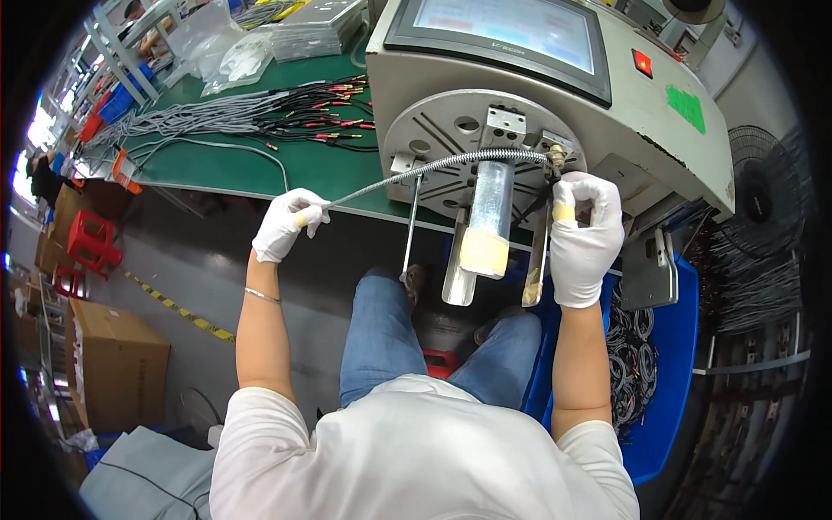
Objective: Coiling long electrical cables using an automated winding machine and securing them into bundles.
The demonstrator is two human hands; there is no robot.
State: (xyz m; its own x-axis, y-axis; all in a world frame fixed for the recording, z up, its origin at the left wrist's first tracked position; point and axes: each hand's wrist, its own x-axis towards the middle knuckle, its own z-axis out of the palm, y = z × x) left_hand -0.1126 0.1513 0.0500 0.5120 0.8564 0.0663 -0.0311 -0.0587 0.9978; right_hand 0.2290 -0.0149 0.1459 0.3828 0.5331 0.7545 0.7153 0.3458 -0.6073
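Note:
A grey cable [364, 190], its far stretch ribbed like a spring, arcs over the silver winding cylinder [491, 198] on the machine's round slotted plate [416, 121]. In a white glove with yellow fingertip tape, my left hand [288, 225] pinches the cable at the left, holding it taut. My right hand [589, 238], gloved likewise, is closed beside the plate's right edge, where the cable's end meets its fingertips; the fingers partly hide that end. Just above them sits a brass-coloured fitting [556, 156]. Metal guide arms [459, 264] and yellow tape [484, 253] surround the cylinder's front.
Bundled grey cables with black-and-red ends [321, 113] lie on the green table [208, 165]. A blue bin [672, 381] with coiled cables stands at my right, near a black fan [758, 195]. A cardboard box [121, 364] and red stools [91, 243] are at left.

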